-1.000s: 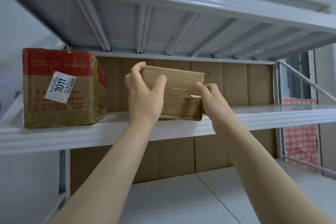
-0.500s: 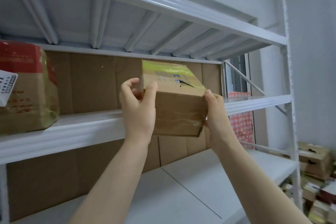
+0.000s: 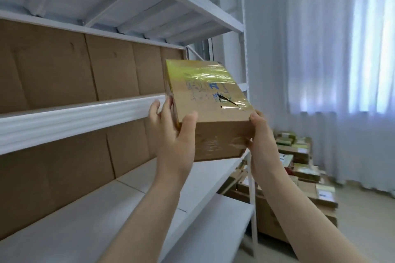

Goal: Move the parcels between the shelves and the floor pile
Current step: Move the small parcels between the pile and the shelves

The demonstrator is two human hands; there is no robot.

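both hands are gripping a taped cardboard parcel (image 3: 210, 111) in the air, just in front of the white shelves (image 3: 81, 117): left hand (image 3: 176, 134) and right hand (image 3: 261, 134) are clasping its near corners.

Sheer curtains (image 3: 342, 70) (backlit), pale floor (image 3: 367, 220)

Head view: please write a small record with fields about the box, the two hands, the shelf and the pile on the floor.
box: brown cardboard, yellow tape and a small tear on top, tilted, held in the air in front of the shelf
left hand: grips the box's left side
right hand: grips its right corner
shelf: white metal, cardboard backing behind
pile: many parcels on the floor, lower right
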